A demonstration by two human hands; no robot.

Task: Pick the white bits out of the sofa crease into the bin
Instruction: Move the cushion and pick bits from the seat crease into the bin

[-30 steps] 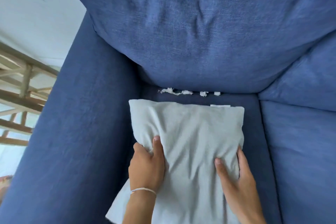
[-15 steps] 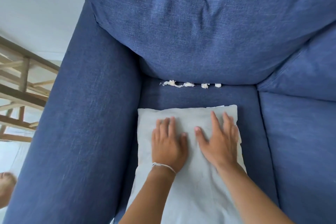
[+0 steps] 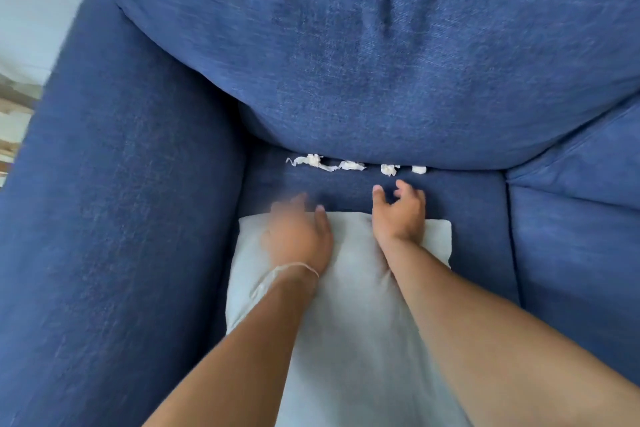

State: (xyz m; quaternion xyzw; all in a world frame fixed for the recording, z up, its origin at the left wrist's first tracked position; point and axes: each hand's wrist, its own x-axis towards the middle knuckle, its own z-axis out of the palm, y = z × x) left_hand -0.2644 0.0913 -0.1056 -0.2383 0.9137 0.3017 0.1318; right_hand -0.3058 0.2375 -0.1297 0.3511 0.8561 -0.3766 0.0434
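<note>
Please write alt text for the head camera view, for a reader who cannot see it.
Two bare hands, left hand blurred and right hand, reach over a pale grey cushion toward shredded white paper bits lining the back crease of a dark blue fabric sofa. No bin shows.

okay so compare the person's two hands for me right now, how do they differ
The left hand is smeared with motion blur; the right hand is sharp. The left hand lies mostly over the pale cushion, while the right hand's fingers reach past the cushion's edge, nearer the white bits in the crease. The left wrist wears a thin white band; the right wrist is bare. Both are open, empty and pointed toward the crease.
</note>
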